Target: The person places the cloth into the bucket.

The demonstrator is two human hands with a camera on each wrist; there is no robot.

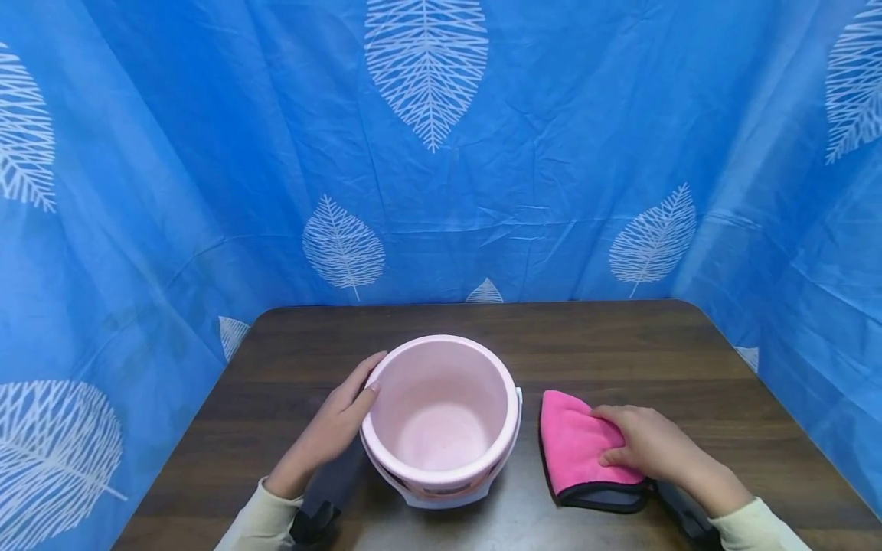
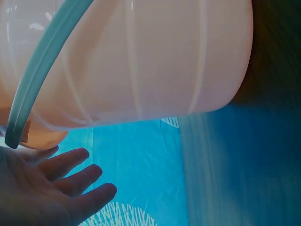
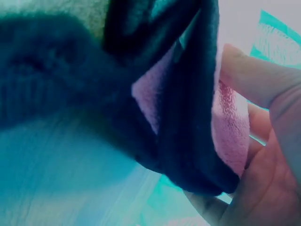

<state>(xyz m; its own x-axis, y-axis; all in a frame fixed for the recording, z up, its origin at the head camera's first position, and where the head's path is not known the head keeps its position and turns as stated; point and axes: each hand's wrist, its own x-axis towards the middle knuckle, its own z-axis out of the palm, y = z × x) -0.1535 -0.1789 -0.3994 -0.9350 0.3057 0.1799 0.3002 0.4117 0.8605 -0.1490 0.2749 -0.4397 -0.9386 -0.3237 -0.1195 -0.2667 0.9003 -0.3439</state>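
A pink pail (image 1: 444, 428) stands upright on the brown surface (image 1: 620, 344), near the middle, with its open top facing up. You can see right down inside it. Its pale handle (image 2: 44, 66) hangs down along the side that is near the person.

The left hand (image 1: 338, 421) is at the left side of the pail. The thumb touches the rim, and the fingers are spread apart and mostly straight, not wrapped round it.

A bright pink cloth (image 1: 579, 444) with a black edge (image 1: 599, 496) lies folded to the right of the pail, with a gap between them. The right hand (image 1: 648, 440) pinches the cloth, thumb on one side and fingers on the other. The right wrist view is dark and blurry, so I can't tell if all of the cloth rests on the surface.

Both arms have pale sleeves (image 1: 265, 520). Behind the surface hangs a blue sheet (image 1: 551, 153) with white leaves (image 1: 427, 61) on it
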